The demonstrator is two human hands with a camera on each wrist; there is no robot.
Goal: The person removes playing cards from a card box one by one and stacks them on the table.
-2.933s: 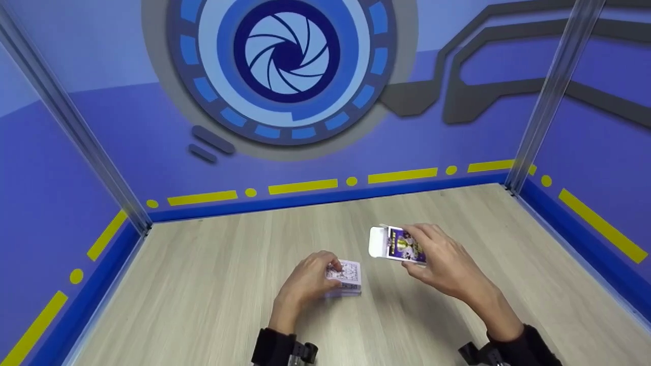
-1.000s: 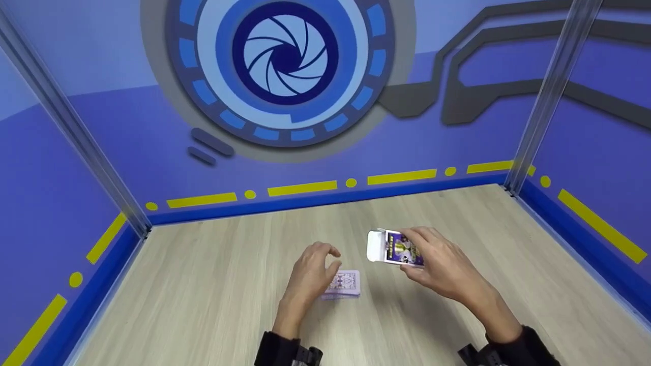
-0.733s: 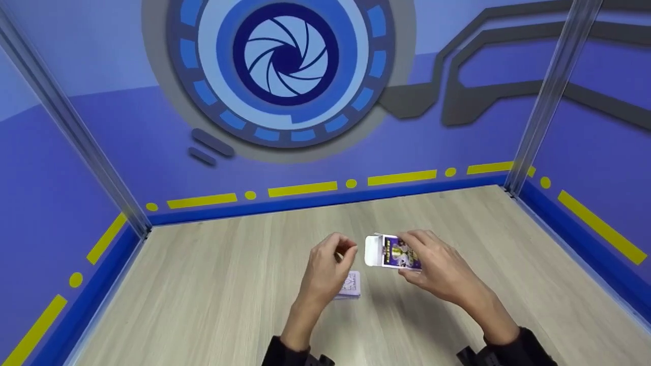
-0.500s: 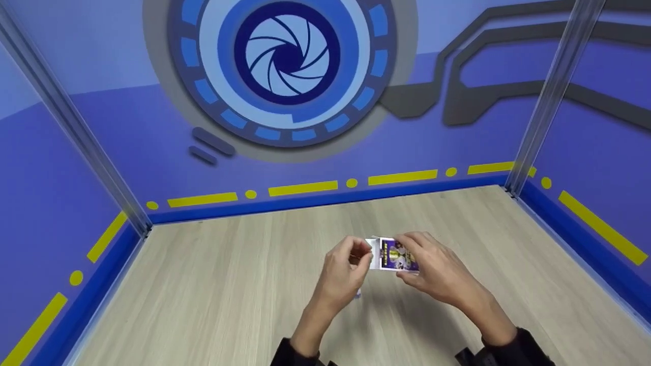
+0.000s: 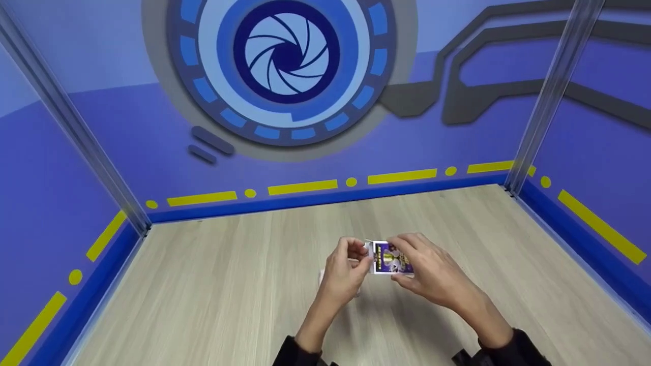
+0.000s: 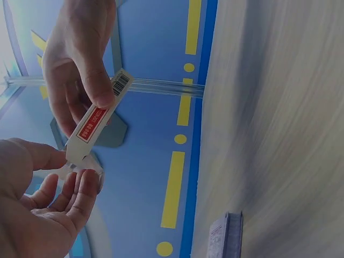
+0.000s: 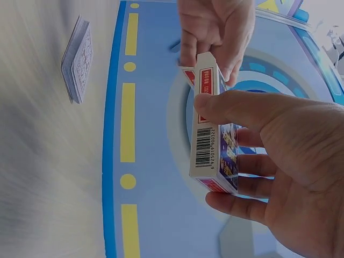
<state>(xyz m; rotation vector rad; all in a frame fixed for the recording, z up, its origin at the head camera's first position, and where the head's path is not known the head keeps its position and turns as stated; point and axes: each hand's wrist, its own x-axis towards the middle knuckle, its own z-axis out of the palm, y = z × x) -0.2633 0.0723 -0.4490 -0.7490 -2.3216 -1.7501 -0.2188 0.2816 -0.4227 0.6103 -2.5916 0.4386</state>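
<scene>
Gripping a card box [image 5: 392,258] in the right hand [image 5: 437,269], up off the table [image 5: 229,284]: thumb pressed on the narrow side with the barcode [image 7: 204,148], fingers round the opposite side, per right wrist view. Also holding at the box's left end with the left hand [image 5: 346,269]: fingers curled about the flap [image 5: 370,250], thumb at the box corner. Reads as a pinch; can't tell how firm, contact partly hidden.

Key relation for the next move, as judged: box to the right of the left hand in head view, long axis roughly left to right, flap end toward the left hand, other end inside the right. No gap to cross at the flap. Nearer to the flap: left hand. Nearer to the box's main body: right. Printed face toward the head camera. Can't see inside the box.

Card deck [image 7: 79,60] flat on the table, patterned back up, touched by neither hand. Lying below the left hand, left of the box and a little nearer to the person; mostly covered in head view, so long axis not readable there. Closer to the left hand than to the right. Behind: blue wall [image 5: 442,137] with yellow dashes [image 5: 302,188].
</scene>
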